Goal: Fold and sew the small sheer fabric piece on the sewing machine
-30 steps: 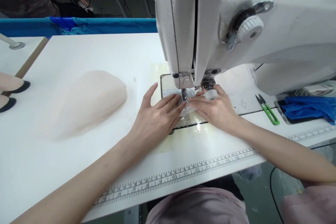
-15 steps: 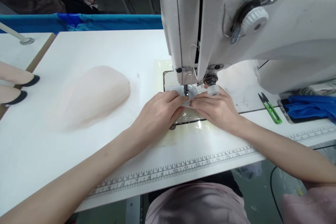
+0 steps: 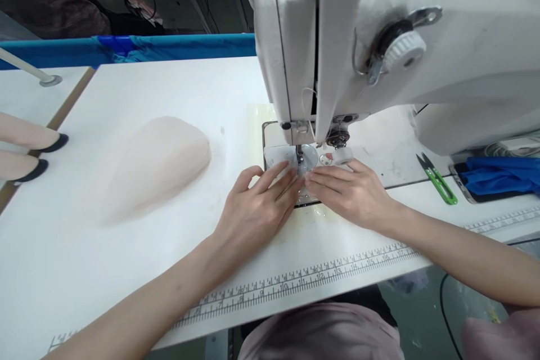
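My left hand [image 3: 264, 199] lies palm down with its fingers spread, fingertips just in front of the presser foot [image 3: 299, 153] of a sewing machine [image 3: 295, 39]. Under the foot a thin whitish piece of material [image 3: 278, 153] shows in part; fingers cover the rest. My right hand [image 3: 352, 194] rests flat on the right side of the foot, fingers stretched out side by side, tips close to those of the left. Whether the right fingertips touch the material is hard to see. A pale pink, domed cup-shaped piece [image 3: 162, 166] lies on the white table [image 3: 177, 270] to the left.
Green-handled thread snips [image 3: 439, 180] lie at the right, beside a phone [image 3: 462, 183] partly under blue cloth [image 3: 500, 174]. A ruler strip [image 3: 291, 284] runs along the front edge. Two pale pink rounded things with black ends [image 3: 31, 135] jut in from the left.
My left hand has opened from a closed grip near the foot and spread its fingers flat. My right fingers have shifted slightly. The view has tilted up a little.
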Tool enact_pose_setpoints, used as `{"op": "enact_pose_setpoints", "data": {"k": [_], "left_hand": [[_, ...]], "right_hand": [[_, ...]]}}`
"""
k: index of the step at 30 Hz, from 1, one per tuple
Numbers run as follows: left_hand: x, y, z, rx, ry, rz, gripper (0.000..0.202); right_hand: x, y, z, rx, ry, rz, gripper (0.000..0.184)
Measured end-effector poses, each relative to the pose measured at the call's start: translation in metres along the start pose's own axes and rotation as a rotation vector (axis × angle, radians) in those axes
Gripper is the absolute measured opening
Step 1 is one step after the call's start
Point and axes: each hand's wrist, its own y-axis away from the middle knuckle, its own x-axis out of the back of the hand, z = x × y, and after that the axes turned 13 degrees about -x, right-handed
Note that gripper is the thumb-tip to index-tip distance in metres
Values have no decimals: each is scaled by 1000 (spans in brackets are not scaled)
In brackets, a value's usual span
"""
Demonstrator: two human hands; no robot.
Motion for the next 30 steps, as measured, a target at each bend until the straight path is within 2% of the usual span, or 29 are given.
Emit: {"op": "enact_pose_setpoints", "data": {"k": [12,17,30], "left_hand": [[-4,-1,-5,25,17,-5,24],[-10,-1,-9,28,19,45,24],[-13,-2,-10,40,24,70,22]], "right_hand": [[-3,0,1,-17,26,-28,21],[-5,-3,2,-20,46,-27,23],[-7,-3,3,-23,61,-47,26]]}}
